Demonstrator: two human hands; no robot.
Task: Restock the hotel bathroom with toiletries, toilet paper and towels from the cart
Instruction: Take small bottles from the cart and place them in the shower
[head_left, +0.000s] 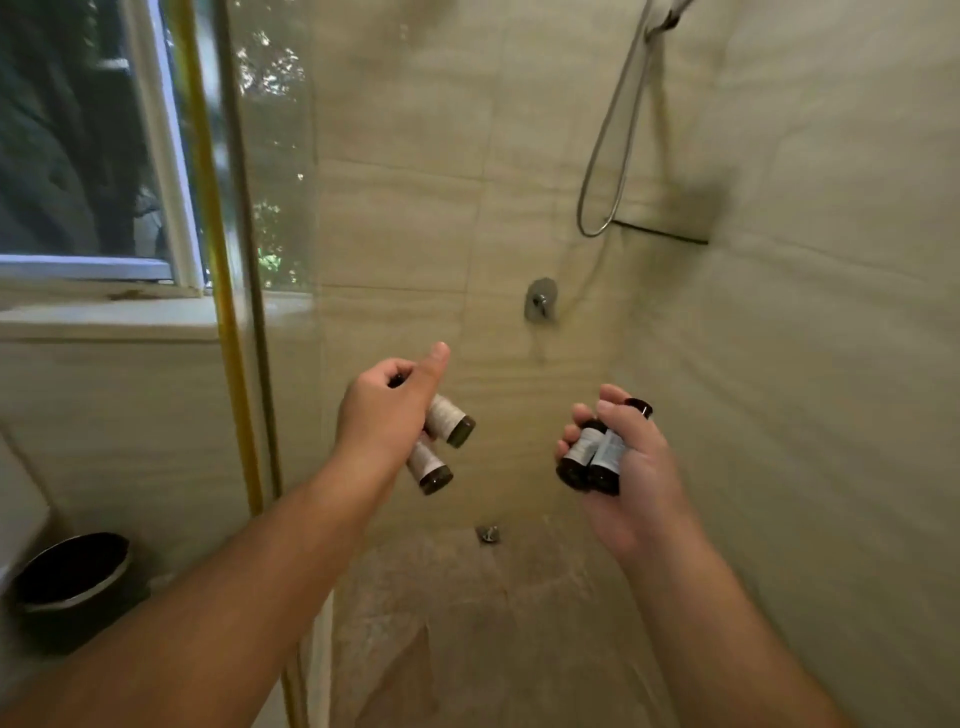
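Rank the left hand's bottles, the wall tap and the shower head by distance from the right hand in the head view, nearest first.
1. The bottles in the left hand, just left of the right hand.
2. The wall tap, ahead on the back wall.
3. The shower head, high up at the frame's top edge.

Both bare arms reach forward, each hand gripping bottles.

The left hand (387, 410) shows its back, thumb stuck out straight, fingers curled round two small bottles (441, 441) that jut out below it. The right hand (628, 467) is turned palm up, wrist slightly bent, fingers wrapped round a bunch of bottles (592, 460). The forearms angle inward from the lower corners, hands apart.
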